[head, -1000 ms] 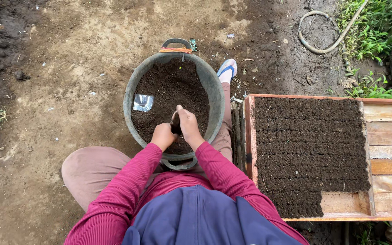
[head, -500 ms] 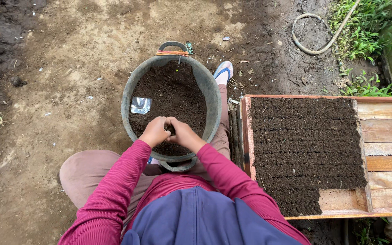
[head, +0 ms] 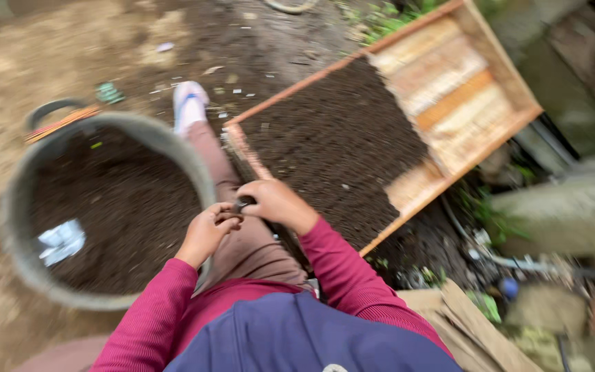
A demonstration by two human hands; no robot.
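Both hands (head: 242, 213) curled around small dark pot (head: 242, 204)

Clothing, upper body: long-sleeved top, magenta-pink, finely ribbed knit, close-fitting; sleeves reach the wrists of both the left hand (head: 208, 231) and the right hand (head: 277, 203). Over the chest: navy-blue garment (head: 304, 341), smooth cloth, with a seam down the middle and a small pale mark at its lower edge. Legs: trousers (head: 242, 241), dusty pinkish-brown, plain. Foot: white sandal (head: 189, 103) with blue strap. Hands bare, without gloves.
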